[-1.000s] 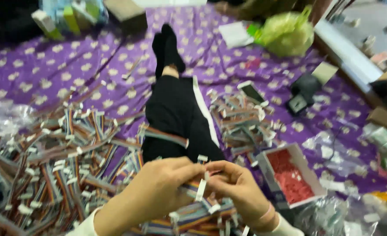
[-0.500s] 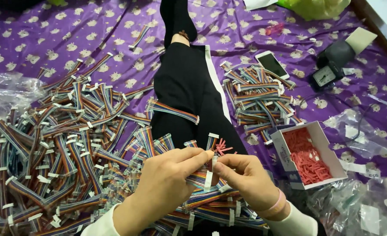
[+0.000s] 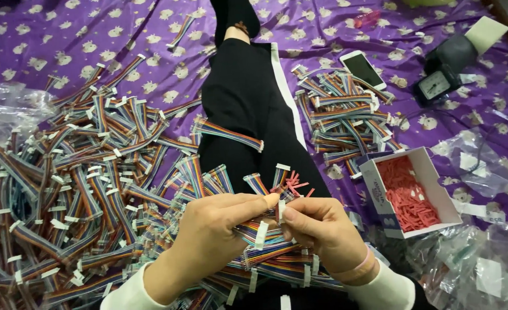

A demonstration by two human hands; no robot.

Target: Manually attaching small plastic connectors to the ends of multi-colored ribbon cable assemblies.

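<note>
Our left hand (image 3: 208,235) and right hand (image 3: 317,229) pinch one rainbow cable (image 3: 265,232) tight above our lap, close together so its white plug (image 3: 261,234) stays steady; red clips (image 3: 291,185) poke out

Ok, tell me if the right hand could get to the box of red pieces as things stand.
Probably yes. The box of red pieces sits open-topped just to the right of the right hand, with nothing between them. But that hand is pinching a ribbon cable together with the left hand, so it would need to let go first.
</note>
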